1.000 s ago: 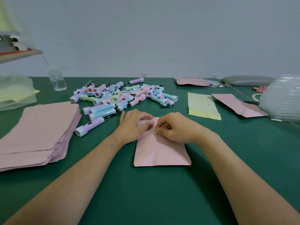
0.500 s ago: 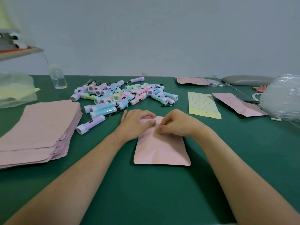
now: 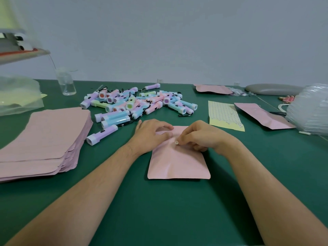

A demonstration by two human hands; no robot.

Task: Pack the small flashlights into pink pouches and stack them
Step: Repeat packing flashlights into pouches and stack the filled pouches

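Note:
A pink pouch (image 3: 177, 164) lies flat on the green table (image 3: 159, 210) in front of me. My left hand (image 3: 150, 134) presses down its folded top edge. Beside it, my right hand (image 3: 200, 137) pinches a small round white sticker (image 3: 176, 142) against the pouch just below the fold. A pile of pastel flashlights (image 3: 140, 102) lies behind my hands, and a single purple flashlight (image 3: 102, 135) lies apart at the left. A thick stack of empty pink pouches (image 3: 44, 139) sits at the far left. What the pouch holds is hidden.
A yellow dotted sticker sheet (image 3: 224, 115) lies right of my hands, with a filled pink pouch (image 3: 262, 118) beyond it and another (image 3: 213, 88) at the back. Clear plastic packaging (image 3: 312, 110) fills the right edge. A clear bottle (image 3: 66, 82) and plastic bag (image 3: 17, 96) stand back left.
My right hand has shifted slightly toward me and down the pouch, and the small white sticker now shows at its fingertips. My left hand stays on the fold.

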